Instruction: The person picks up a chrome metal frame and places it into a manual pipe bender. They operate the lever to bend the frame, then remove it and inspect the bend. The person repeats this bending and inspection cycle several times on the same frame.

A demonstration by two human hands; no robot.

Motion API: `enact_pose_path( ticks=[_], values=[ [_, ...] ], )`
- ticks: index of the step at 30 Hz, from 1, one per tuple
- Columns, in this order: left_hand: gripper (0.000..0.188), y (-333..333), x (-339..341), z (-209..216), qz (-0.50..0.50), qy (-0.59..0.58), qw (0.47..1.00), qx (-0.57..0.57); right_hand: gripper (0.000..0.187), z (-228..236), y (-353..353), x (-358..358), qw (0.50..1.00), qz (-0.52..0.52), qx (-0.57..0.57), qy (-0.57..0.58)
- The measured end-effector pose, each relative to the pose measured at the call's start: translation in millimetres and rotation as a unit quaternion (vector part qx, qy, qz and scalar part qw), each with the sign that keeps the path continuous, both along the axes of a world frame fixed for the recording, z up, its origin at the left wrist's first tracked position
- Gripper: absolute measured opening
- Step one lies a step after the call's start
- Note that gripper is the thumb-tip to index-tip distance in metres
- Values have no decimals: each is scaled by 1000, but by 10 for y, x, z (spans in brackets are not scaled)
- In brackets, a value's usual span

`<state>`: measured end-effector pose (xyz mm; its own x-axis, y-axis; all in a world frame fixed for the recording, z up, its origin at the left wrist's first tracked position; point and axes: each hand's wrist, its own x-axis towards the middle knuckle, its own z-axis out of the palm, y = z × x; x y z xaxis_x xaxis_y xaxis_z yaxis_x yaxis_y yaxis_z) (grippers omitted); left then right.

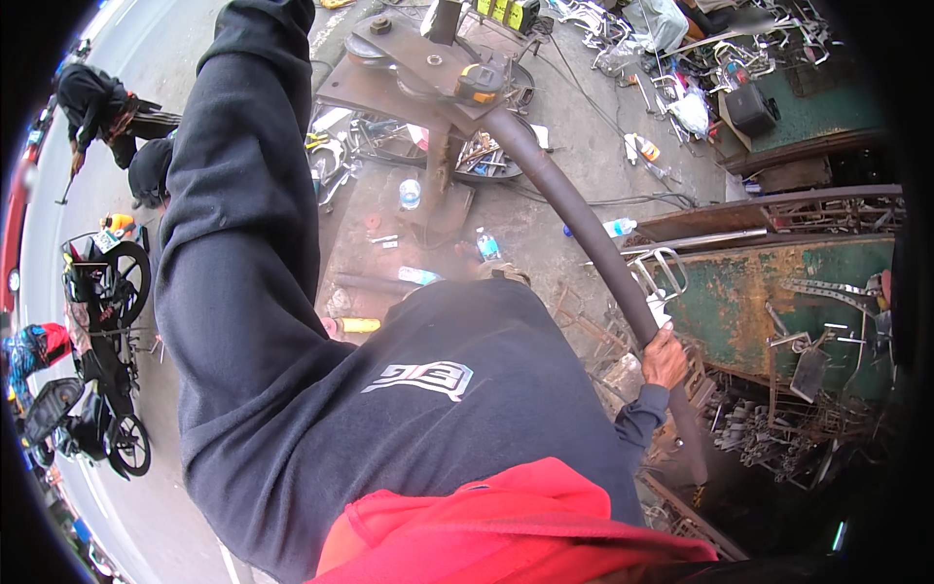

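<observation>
My right hand point(664, 358) is closed around a long, dark, curved metal pipe point(576, 214). The pipe's far end meets a rusty steel plate fixture point(375, 86) on a post, and its near end runs down past my hand at the right. A yellow and black tape measure point(480, 85) sits on the fixture beside the pipe's end. Bolts and a round roller show on the plate. My left arm, in a black sleeve point(243, 195), reaches up past the top edge, so that hand is out of the picture. Red cloth point(467, 530) hangs over my black sweatshirt.
Plastic bottles point(410, 194) and a yellow-handled object point(358, 325) are on the ground. Round trays point(506, 175) of tools surround the post. At the right are green rusty panels point(739, 311) and piled metal scraps. Motorcycles point(102, 360) and a person point(92, 102) are at the left.
</observation>
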<state>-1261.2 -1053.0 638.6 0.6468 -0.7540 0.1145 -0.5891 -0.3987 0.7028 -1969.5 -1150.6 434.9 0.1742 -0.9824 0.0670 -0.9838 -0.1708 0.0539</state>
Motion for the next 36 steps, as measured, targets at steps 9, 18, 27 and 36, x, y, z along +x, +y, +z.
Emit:
enact_pose_path(
  ticks=[9, 18, 27, 36],
  values=[
    [44, 464, 648, -606, -15, 50, 995, -79, 53, -116, -69, 38, 1000, -5, -9, -28],
    [41, 197, 443, -764, 23, -169, 982, -75, 50, -132, -98, 140, 998, -59, 2, -3],
    [51, -247, -141, -649, 78, -209, 974, -37, 60, -113, -171, 141, 996, -80, 38, 11],
    [33, -452, -446, -724, 47, -388, 919, -49, 55, -147, -395, 133, 999, -33, 14, -17]
  ],
)
